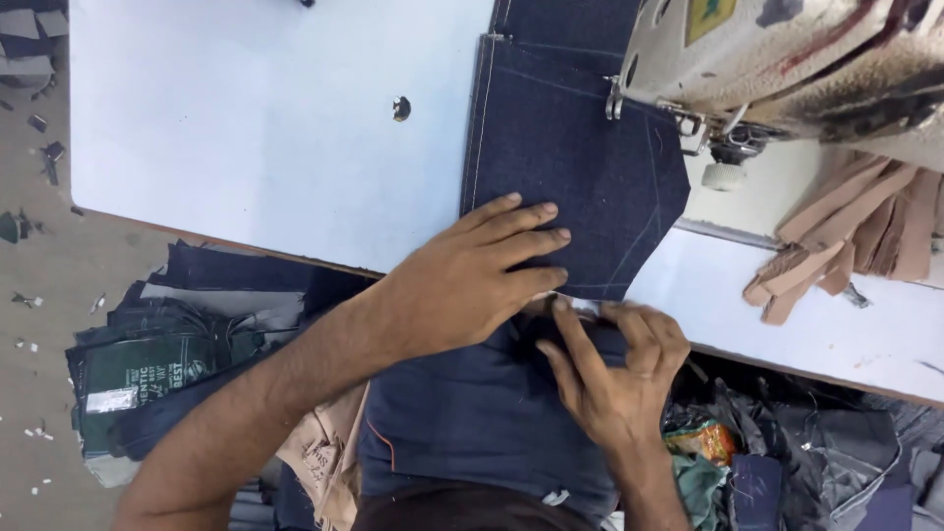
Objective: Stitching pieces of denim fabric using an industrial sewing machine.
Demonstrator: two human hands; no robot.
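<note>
Denim pocket piece [575, 167], dark indigo with pale topstitching down its left edge, lies flat in the upper middle of the frame on the pale blue table [246, 128]. Its pointed lower edge sits at the table's near edge, and its upper right runs under the foot of the sewing machine [787, 59].

Far left of the frame: a stack of cut denim and folded dark green printed fabric [147, 364] on the floor below the table edge, with scraps scattered about.

Left hand [462, 280]: spread open and flat, palm down, fingers pointing right. The fingertips [546, 236] press on the lower left part of the pocket piece; the heel of the hand hangs off the table edge. It grips nothing, only pins the cloth.

Right hand [615, 369]: at centre, just below the pocket's bottom edge. Its fingers [580, 339] are curled and pinched at the denim's lower hem where it meets the larger denim panel [472, 413] draped over my lap. How much cloth sits between thumb and fingers I cannot tell; the grip is hidden.

Handling, as I judge it: the denim looks light, limp yet firm-bodied, not slippery and not fragile. It should hold a crease and slide on the smooth table only when pushed. The stitched edges and the bottom corner look like the best places to hold it; flat pressure keeps it from skewing.

Right of the frame: a bundle of tan strips [855, 231] on the table beside the machine, and mixed cloth scraps [787, 462] below.
</note>
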